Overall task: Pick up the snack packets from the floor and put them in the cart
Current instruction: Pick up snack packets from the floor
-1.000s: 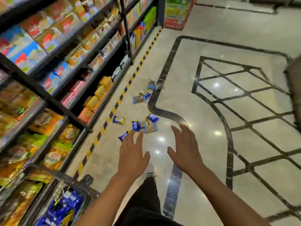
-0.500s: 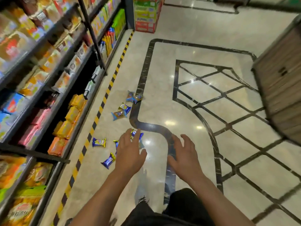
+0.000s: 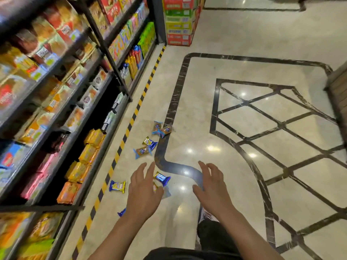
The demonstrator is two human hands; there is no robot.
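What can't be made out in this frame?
- Cart: not in the head view, so its place is unknown.
- Packets under the left hand: partly covered; their count is unclear.
- Blue packet by the left wrist: mostly hidden by the arm.
- Shelf goods: motion-blurred, labels unreadable.

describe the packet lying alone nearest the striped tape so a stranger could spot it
Follow the yellow-and-black striped tape that runs along the foot of the shelves towards the camera. Just right of it, left of the left hand, lies a blue packet with gold ends. It lies flat and alone; the other packets sit in clusters.
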